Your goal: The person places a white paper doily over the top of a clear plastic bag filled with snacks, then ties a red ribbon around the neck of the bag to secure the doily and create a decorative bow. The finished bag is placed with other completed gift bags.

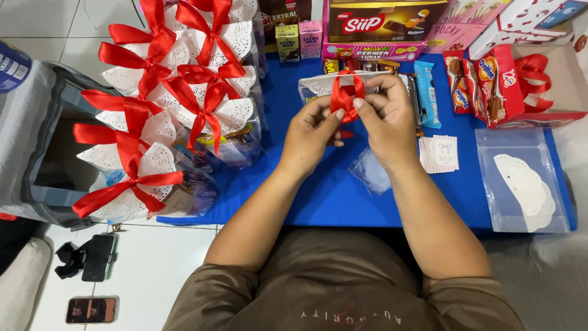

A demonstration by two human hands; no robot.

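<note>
A red satin ribbon (pixel 346 97) is looped over the top of a clear snack bag (pixel 318 84) capped with a white paper doily, lying on the blue table (pixel 318 196). My left hand (pixel 313 136) pinches the ribbon's left side between thumb and fingers. My right hand (pixel 387 119) pinches its right side, fingers curled over the bag's top edge. Both hands meet at the loop in the middle of the table. The bag's lower part is hidden behind my hands.
Several finished bags with red bows (pixel 177 92) are piled at the left. Snack boxes (pixel 383 24) line the far edge. At right lie snack packets (pixel 474 86), a stack of small white cards (pixel 440 153) and clear bags with doilies (pixel 522 181). Phones (pixel 92 257) lie on the floor.
</note>
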